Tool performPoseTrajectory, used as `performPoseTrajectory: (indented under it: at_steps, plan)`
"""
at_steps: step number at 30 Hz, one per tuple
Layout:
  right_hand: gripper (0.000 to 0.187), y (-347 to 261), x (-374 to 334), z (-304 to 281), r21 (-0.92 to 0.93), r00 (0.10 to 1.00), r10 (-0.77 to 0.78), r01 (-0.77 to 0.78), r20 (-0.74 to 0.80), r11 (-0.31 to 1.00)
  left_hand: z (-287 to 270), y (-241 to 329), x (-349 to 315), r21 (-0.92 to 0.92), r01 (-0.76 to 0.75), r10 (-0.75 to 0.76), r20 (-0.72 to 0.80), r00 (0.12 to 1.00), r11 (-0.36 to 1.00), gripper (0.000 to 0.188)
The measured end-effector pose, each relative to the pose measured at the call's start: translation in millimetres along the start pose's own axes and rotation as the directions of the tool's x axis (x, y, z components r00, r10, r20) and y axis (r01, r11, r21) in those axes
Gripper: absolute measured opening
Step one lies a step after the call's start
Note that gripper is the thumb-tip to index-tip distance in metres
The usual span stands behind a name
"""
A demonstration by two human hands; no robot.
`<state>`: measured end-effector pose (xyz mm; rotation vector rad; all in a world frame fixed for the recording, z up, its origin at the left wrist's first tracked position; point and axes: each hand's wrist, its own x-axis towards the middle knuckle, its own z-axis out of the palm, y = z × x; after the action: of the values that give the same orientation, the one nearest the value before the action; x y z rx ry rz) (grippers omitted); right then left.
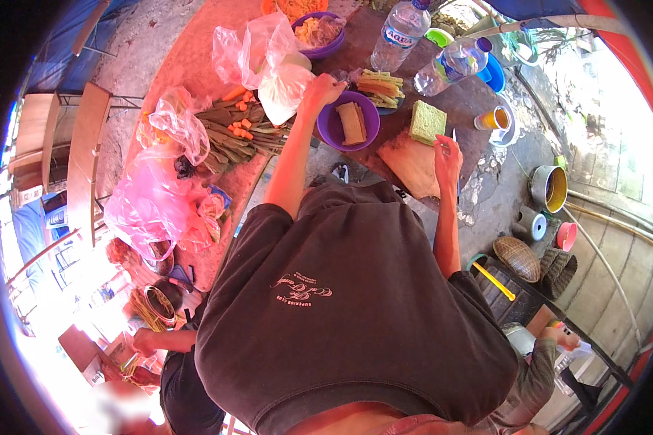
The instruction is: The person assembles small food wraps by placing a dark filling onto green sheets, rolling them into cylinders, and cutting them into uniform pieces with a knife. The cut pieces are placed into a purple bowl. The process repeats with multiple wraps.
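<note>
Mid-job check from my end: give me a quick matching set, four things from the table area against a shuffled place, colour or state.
1. nearer purple bowl
2. square slab
3. left hand
4. two large bottles

A. by the white plastic bag
B. clear, with blue caps
C. holding brown slices
D. pale green, near the right hand

Pairs: 1-C, 2-D, 3-A, 4-B

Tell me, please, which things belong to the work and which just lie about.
Likely in use: purple bowl by the left hand; brown piece inside; green block by the right hand.

Likely lying about: pink bag; two bottles; woven basket.
</note>
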<state>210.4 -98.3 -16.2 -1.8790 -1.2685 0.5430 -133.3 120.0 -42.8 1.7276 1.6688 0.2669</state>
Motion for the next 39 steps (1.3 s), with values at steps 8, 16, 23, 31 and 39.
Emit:
performPoseTrajectory:
  at_steps: [8, 16, 23, 31, 39]
  plan:
    - [0.02, 2, -1, 3, 0.032, 0.999, 0.008, -0.007, -0.05, 0.999, 0, -9, -5, -0.064, -0.105, 0.102, -0.062, 0.993, 0.992, 0.048]
    - [0.015, 4, 10, -6, -0.064, 0.99, -0.045, 0.037, -0.132, 0.997, -14, -4, -28, -0.205, -0.265, 0.189, -0.329, 0.925, 0.942, 0.028]
    - [0.02, -22, 7, 5, 0.059, 0.992, -0.084, 0.09, -0.094, 0.994, -88, 37, -63, -0.206, -0.334, 0.206, -0.47, 0.858, 0.92, 0.035]
    - [0.02, -30, -2, 5, 0.091, 0.998, -0.066, 0.068, -0.022, 0.993, -255, 97, -174, -0.464, -0.811, 0.667, -0.48, 0.569, 0.358, 0.066]
    - [0.017, -28, -5, 10, 0.105, 0.996, -0.072, 0.078, -0.061, 0.991, -267, 156, -235, -0.384, -0.909, 0.601, -0.769, 0.218, -0.161, 0.044]
